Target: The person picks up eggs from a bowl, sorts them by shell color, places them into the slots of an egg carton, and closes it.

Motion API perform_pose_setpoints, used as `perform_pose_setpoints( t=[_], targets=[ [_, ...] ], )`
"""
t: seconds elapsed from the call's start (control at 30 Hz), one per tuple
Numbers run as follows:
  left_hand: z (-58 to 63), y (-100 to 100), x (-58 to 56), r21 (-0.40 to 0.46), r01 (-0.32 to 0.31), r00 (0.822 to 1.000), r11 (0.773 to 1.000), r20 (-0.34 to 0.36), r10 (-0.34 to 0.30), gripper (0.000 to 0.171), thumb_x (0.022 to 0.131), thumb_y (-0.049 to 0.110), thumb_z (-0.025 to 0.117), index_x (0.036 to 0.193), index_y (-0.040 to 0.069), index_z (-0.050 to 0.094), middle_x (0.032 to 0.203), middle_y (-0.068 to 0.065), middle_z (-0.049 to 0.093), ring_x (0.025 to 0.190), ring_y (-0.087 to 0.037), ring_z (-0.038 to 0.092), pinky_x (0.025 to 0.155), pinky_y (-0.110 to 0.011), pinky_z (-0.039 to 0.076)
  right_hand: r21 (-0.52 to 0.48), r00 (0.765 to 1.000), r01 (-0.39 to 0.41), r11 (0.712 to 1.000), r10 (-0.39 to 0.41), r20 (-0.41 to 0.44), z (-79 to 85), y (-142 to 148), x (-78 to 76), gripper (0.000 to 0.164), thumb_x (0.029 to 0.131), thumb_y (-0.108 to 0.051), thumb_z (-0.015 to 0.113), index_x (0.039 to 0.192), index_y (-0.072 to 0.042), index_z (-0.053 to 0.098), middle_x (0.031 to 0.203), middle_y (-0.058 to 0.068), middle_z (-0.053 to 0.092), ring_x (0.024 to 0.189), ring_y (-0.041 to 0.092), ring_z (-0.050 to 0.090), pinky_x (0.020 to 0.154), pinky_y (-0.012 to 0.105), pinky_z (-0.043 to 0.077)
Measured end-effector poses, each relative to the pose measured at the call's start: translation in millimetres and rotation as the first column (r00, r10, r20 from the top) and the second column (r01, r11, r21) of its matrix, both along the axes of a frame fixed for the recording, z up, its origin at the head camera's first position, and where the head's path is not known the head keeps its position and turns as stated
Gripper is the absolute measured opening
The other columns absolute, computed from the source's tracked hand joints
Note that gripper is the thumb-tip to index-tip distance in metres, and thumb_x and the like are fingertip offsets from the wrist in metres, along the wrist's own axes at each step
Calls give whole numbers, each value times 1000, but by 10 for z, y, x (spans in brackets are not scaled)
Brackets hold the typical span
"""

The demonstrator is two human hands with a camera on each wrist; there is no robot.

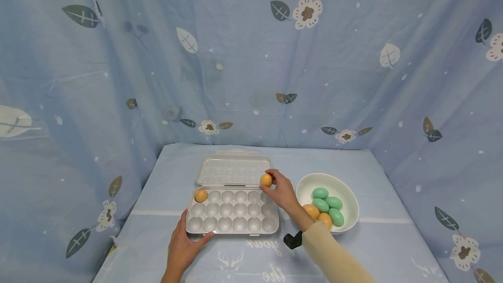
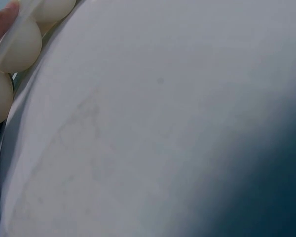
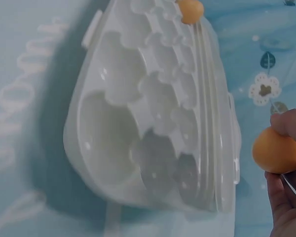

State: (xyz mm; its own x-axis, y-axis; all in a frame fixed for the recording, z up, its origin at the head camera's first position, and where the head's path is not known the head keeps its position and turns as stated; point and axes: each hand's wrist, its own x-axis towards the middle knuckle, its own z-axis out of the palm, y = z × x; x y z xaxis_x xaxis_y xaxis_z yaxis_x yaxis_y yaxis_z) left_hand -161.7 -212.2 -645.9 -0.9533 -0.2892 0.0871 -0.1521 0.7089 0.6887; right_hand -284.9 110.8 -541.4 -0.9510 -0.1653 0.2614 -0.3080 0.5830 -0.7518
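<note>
An egg storage box with rows of round cups lies on the table, its clear lid folded open to the back. One orange egg sits in the back left cup. My right hand pinches another orange egg between thumb and fingers, over the hinge side near the back right cups; the right wrist view shows this held egg beside the box. With thumb on the front rim and fingers along the left side, my left hand holds the box's front left corner.
Right of the box stands a white bowl with several green eggs and orange eggs, partly behind my right forearm. A pale blue printed cloth covers the table. Patterned curtains enclose the back and sides.
</note>
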Motion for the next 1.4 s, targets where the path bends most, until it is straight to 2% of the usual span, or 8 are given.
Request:
perform_pose_setpoints(
  t=[0.23,0.43,0.6,0.93,1.17,1.4],
  targets=[
    [-4,-1,0,5,-11,1000,1000,26,11,133,66,74,85,162,7,22,158,-27,40,138,-52,44,111,-69,38,-22,997,-74,997,75,25,-58,-352,-3,48,86,-14,84,128,-5,62,117,9,71,108,25,67,95,40,58],
    [9,-1,-15,9,-14,998,1000,53,14,134,66,76,83,163,8,20,160,-26,37,140,-52,42,113,-68,36,-19,994,-113,993,112,-5,-86,-618,-25,46,84,-10,86,125,-5,64,118,11,68,106,26,67,93,38,59],
    [23,-13,-6,9,-13,999,1000,51,13,133,67,73,84,163,7,20,160,-27,37,140,-52,42,112,-68,37,0,990,-139,990,139,9,-134,-837,-19,47,85,-10,86,127,-5,65,120,12,64,107,25,67,94,31,59],
    [-6,-36,-7,8,-6,999,1000,44,5,132,68,72,85,162,4,21,159,-28,38,139,-52,43,112,-68,37,39,983,-176,984,174,52,-246,-1200,62,49,90,-18,83,134,-8,63,123,8,65,111,21,67,93,23,57],
    [-14,-30,-25,-7,3,1000,1000,-2,-3,127,69,69,86,160,4,25,157,-27,42,136,-50,48,109,-67,41,47,987,-158,986,157,21,-373,-1340,111,48,89,-17,83,133,-9,65,122,6,66,107,18,66,95,29,57],
    [-20,-31,-8,1,27,1000,1000,-6,-27,129,69,70,86,161,3,25,157,-28,42,136,-50,48,109,-67,41,131,988,-150,980,152,-10,-443,-1444,132,49,89,-20,83,133,-11,64,125,6,65,111,19,66,99,35,56]
  ],
)
